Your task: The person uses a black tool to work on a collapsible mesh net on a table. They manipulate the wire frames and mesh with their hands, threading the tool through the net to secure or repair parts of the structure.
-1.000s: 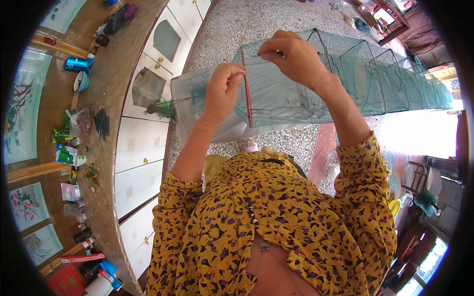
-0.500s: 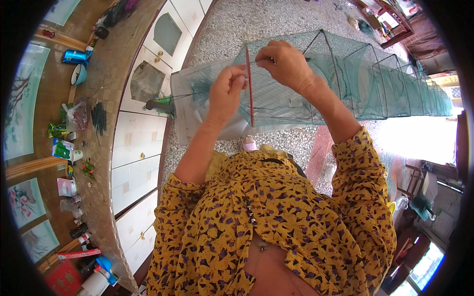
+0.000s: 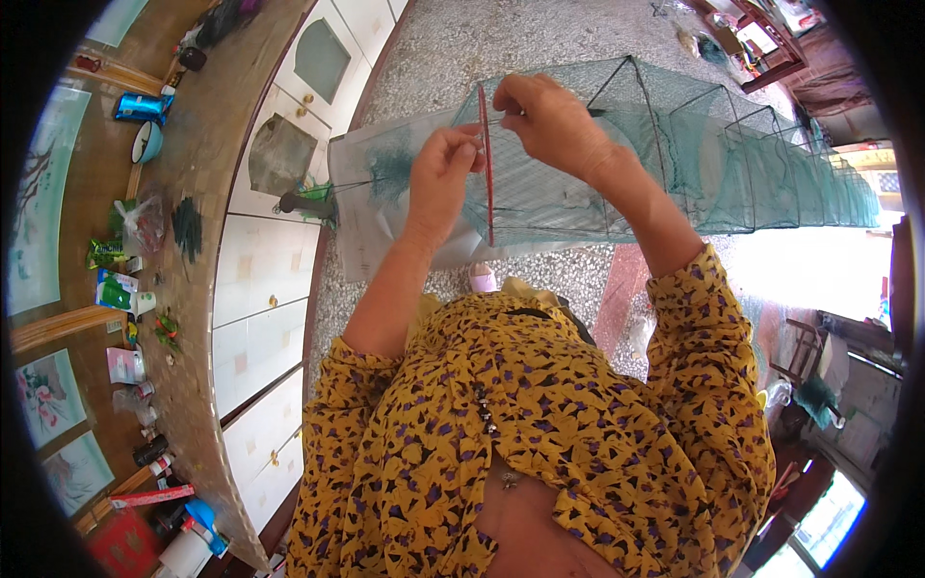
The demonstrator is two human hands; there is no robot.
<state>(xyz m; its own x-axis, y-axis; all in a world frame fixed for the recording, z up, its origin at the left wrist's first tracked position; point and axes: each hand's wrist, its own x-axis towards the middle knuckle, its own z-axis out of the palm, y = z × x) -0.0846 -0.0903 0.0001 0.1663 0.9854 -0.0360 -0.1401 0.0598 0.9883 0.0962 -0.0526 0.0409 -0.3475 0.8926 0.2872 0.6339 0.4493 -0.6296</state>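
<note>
A long green net trap (image 3: 761, 173) stretches from in front of me toward the far right, held in shape by several dark square frames. At its left end stands a frame bar wrapped in red (image 3: 488, 178). My left hand (image 3: 441, 183) is closed at that bar, thumb and forefinger pinched on the netting beside it. Just right of the bar, my right hand (image 3: 551, 125) is raised over the net with its fingers pinched together. Whatever is between those fingertips is too small to make out. Beyond my left hand, gathered netting with cords runs to a dark post-like weight (image 3: 306, 204).
Pale sheeting (image 3: 361, 226) lies under the net's left end on the speckled floor (image 3: 453, 43). To the left runs a white cabinet (image 3: 265, 265) with a tiled counter (image 3: 193, 318) bearing a bowl (image 3: 147, 142), packets and bottles. Wooden furniture (image 3: 771, 58) stands at the far right.
My right hand has shifted slightly left, closer to the red bar, and its fingers have turned a little. The left hand stays at the bar. The whole view has shifted slightly.
</note>
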